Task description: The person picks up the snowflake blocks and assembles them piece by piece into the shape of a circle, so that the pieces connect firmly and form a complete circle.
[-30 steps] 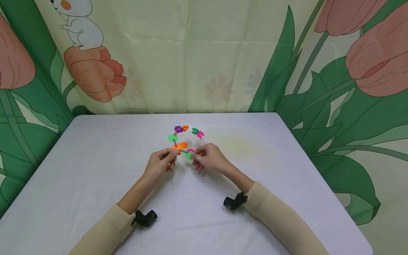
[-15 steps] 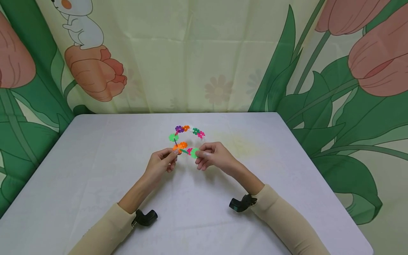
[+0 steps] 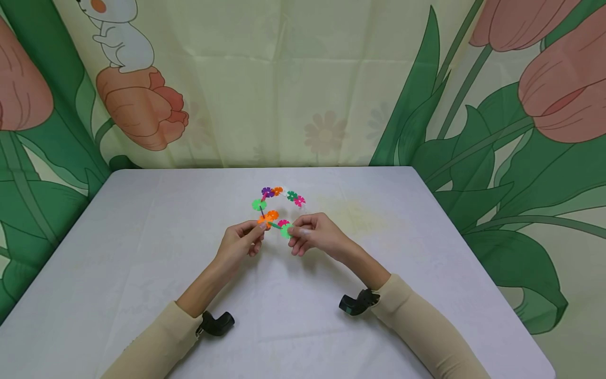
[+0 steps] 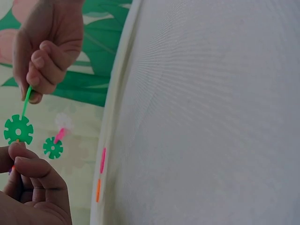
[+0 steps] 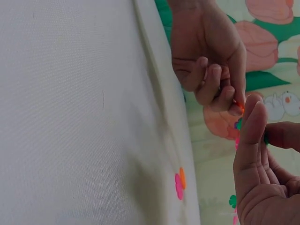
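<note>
In the head view, a curved chain of colourful notched plastic discs stands above the table, held in both hands. My left hand (image 3: 241,241) pinches an orange disc (image 3: 265,221) at the chain's near left. Between finger and thumb, my right hand (image 3: 319,234) holds a light green disc (image 3: 285,230), beside a pink disc (image 3: 283,223). From the orange disc the chain bends back through another green disc (image 3: 259,205) and a purple disc (image 3: 268,192). A dark green disc (image 4: 18,130) sits between both hands in the left wrist view. Fingers partly cover the held discs.
A white-covered table (image 3: 142,252) lies under the hands. Behind it hangs a curtain (image 3: 284,105) printed with tulips and a rabbit. Black wrist cameras sit at the left cuff (image 3: 215,323) and right cuff (image 3: 358,302).
My right hand has shifted slightly right with the light green disc, then a little back left. The left hand and the rest of the chain stay nearly still.
</note>
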`<state>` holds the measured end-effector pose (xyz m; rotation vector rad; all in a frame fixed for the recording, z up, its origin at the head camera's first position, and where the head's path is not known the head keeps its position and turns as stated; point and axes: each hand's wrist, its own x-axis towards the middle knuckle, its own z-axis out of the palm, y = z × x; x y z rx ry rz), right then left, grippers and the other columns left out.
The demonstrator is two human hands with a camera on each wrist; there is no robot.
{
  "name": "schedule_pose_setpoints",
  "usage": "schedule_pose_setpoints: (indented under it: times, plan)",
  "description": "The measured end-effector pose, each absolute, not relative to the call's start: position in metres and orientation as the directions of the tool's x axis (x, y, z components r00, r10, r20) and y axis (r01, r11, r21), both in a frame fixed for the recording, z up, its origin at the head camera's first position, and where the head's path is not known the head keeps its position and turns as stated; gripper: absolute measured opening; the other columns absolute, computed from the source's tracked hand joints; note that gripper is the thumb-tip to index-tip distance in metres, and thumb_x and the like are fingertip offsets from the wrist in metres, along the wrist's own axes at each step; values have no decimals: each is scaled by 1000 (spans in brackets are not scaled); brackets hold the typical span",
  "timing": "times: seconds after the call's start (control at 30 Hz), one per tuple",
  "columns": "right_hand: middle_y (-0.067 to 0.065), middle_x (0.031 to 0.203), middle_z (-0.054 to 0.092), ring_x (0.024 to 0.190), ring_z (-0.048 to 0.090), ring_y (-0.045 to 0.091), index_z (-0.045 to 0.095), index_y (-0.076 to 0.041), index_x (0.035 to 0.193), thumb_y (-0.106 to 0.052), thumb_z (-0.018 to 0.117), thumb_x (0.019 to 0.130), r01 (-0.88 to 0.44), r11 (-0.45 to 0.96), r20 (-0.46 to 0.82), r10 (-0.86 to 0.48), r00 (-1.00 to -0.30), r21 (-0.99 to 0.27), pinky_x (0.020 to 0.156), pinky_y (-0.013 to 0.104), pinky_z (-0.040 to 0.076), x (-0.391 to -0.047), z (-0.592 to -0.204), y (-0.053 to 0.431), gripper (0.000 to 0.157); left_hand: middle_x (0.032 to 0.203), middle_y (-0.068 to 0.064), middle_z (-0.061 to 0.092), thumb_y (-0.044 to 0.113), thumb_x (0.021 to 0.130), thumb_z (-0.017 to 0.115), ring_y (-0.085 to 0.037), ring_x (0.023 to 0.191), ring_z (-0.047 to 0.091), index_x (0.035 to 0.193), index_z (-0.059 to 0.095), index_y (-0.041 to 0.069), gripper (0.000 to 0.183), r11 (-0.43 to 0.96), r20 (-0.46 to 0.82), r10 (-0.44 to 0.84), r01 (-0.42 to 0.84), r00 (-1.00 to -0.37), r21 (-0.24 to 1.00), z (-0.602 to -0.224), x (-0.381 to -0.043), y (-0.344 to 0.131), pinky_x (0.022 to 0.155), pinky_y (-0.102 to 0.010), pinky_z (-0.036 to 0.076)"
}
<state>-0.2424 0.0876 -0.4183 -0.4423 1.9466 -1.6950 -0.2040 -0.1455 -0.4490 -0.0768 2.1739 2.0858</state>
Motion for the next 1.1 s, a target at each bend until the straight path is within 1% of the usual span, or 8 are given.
schedule_pose_setpoints:
  times: [0.13,0.23,0.33,0.47,0.6,0.83,0.97,1.1]
  plan:
    - [20,86,75,65,75,16,66,3,102,-10,67,103,90,164,-168,-558,-813,-982,66,29,64,-243,-418,87,13,77,4,57,29,108,64,-10,63,50,118,64,-9,39,38,-119,57,-117,-991,992,-449,-204,-145,59,-21,44]
    - [15,83,75,65,75,16,66,3,103,-12,67,103,85,170,-167,-559,-812,-982,67,30,64,-243,-418,88,15,77,4,57,28,107,64,-10,63,49,116,64,-9,38,31,-116,61,-114,-991,993,-449,-204,-145,59,-22,43]
    - [15,83,75,65,74,16,66,5,104,-13,67,103,84,171,-167,-561,-810,-982,68,30,64,-242,-417,88,17,77,3,56,28,107,65,-11,62,49,116,64,-9,38,26,-116,65,-114,-991,993,-449,-204,-145,59,-22,43]
    - [11,81,75,65,74,15,64,9,107,-13,66,104,87,174,-172,-569,-804,-981,67,29,64,-242,-418,88,23,75,3,56,28,107,65,-11,62,48,117,64,-10,39,32,-116,69,-114,-991,993,-450,-203,-144,59,-22,43]
    - [4,78,74,65,73,14,62,12,110,-13,65,105,94,181,-183,-576,-797,-979,68,28,63,-242,-419,87,26,71,3,55,27,107,64,-11,63,49,117,65,-10,38,52,-113,61,-110,-992,993,-450,-202,-145,59,-22,44]
    - [4,77,73,64,72,13,66,2,101,-12,65,104,142,155,-207,-580,-788,-978,67,27,63,-243,-424,88,14,70,3,55,25,107,63,-12,62,50,116,65,-9,36,41,-144,58,-142,-988,989,-450,-202,-145,59,-22,44]
    - [2,75,73,63,71,12,66,0,99,-10,65,104,170,145,-223,-584,-780,-975,66,25,62,-244,-426,88,11,67,3,54,24,107,63,-12,61,48,113,66,-8,33,26,-158,58,-157,-986,987,-450,-202,-144,60,-23,42]
    - [2,74,73,62,71,11,65,0,99,-9,64,104,181,138,-228,-592,-773,-974,66,25,62,-243,-426,88,10,63,3,51,22,106,63,-11,60,46,111,66,-9,32,5,-158,60,-158,-986,987,-452,-202,-144,59,-24,40]
